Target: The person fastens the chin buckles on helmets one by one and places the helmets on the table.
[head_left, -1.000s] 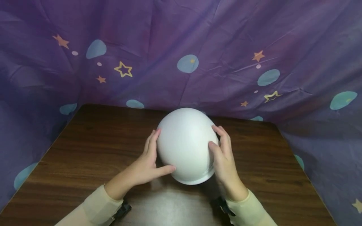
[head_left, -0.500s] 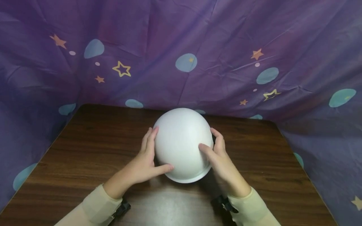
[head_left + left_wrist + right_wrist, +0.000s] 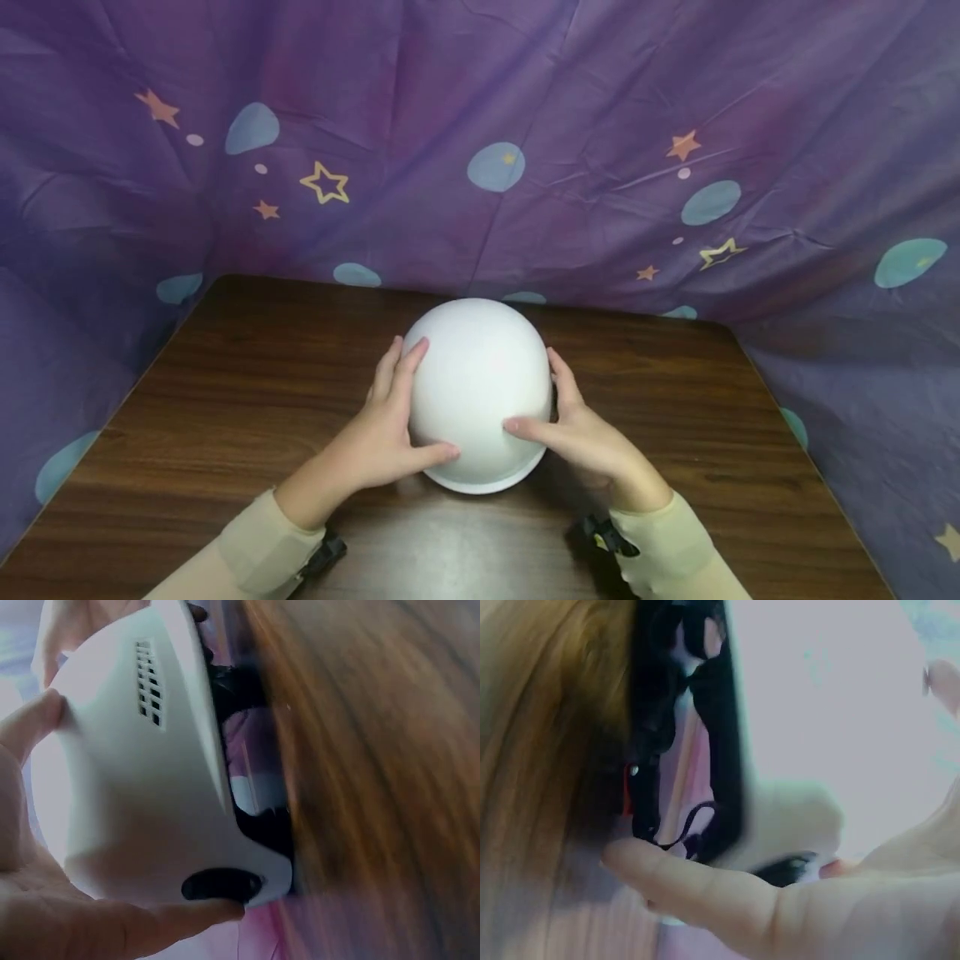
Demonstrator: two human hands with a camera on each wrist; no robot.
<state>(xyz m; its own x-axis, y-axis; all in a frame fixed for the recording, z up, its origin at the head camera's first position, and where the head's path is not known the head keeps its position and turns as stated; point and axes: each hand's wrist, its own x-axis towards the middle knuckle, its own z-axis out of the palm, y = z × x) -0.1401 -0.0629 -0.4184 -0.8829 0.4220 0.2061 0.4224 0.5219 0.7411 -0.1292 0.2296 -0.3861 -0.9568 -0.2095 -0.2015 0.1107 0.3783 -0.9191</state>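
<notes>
A white hard hat (image 3: 476, 379) sits dome up between my two hands, over the middle of the table. My left hand (image 3: 386, 425) grips its left side, thumb on the near face and fingers along the far side. On the opposite side my right hand (image 3: 585, 429) holds it, the thumb lying on the dome near the brim. In the left wrist view, vent slots (image 3: 149, 682) and a black side slot (image 3: 221, 885) show on the shell. The right wrist view, blurred, shows black inner straps (image 3: 716, 727) under the rim. Whether the hat touches the table I cannot tell.
A dark wood-grain table (image 3: 270, 367) extends around the hat. Behind it and along both sides hangs a purple curtain (image 3: 420, 100) with stars and blue spots. Dark wrist devices (image 3: 322, 558) sit at the cuffs of the light sleeves (image 3: 255, 550).
The hard hat has shifted left and turned, so the vent marks at its right rim no longer show from above. My right hand has followed leftward, its thumb now lower; the left hand barely moved.
</notes>
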